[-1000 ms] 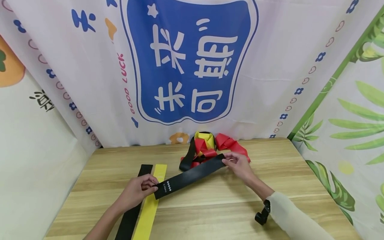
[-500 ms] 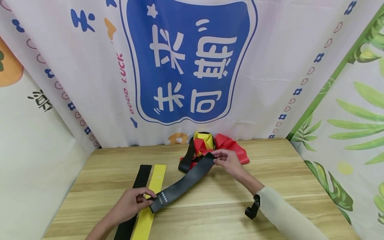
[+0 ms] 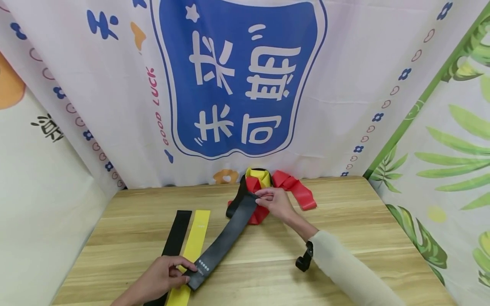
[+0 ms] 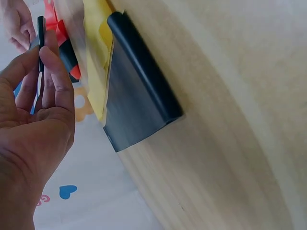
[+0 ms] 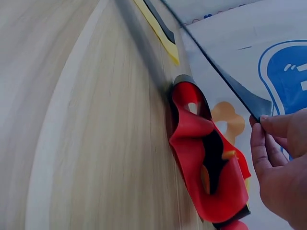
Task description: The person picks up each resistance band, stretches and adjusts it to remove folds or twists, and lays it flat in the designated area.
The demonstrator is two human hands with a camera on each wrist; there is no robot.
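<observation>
Far left: white cloth side wall (image 3: pixel 42 182) with dark printed characters, part of an orange patch above. Next, white cloth back wall (image 3: pixel 337 93) with a big blue panel of sideways white characters, "GOOD LUCK" in red left of it. Light wood-grain worktop (image 3: pixel 291 272) below.

Left hand (image 3: pixel 157 278), low on the left: thumb and fingers pinch the near end of a flat dark-grey rubbery band (image 3: pixel 225 242), right by its row of white dots; small lettering there too small to read. Behind that hand, flat black rubbery band (image 3: pixel 177 233) lying lengthwise on the worktop. Flat yellow rubbery band (image 3: pixel 196 236) just beside it, to its right, small pale print near the far end.

Held band runs diagonally, near left to far right, raised off the worktop, its near end over the yellow band. Shadow under it in the right wrist view.

Centre back: tangled heap of black, red and yellow bands (image 3: pixel 252 183), near the back wall; held band's far end passes in front of it, apart from it in the right wrist view. Right hand (image 3: pixel 279 206): thumb and fingers pinch that far end. Right of heap, folded bright-red band (image 3: pixel 296 191) on the worktop. Then black wrist strap (image 3: pixel 305 259), cream sleeve (image 3: pixel 348 267). Far right: white cloth side wall with green leaf print (image 3: pixel 455 170).
</observation>
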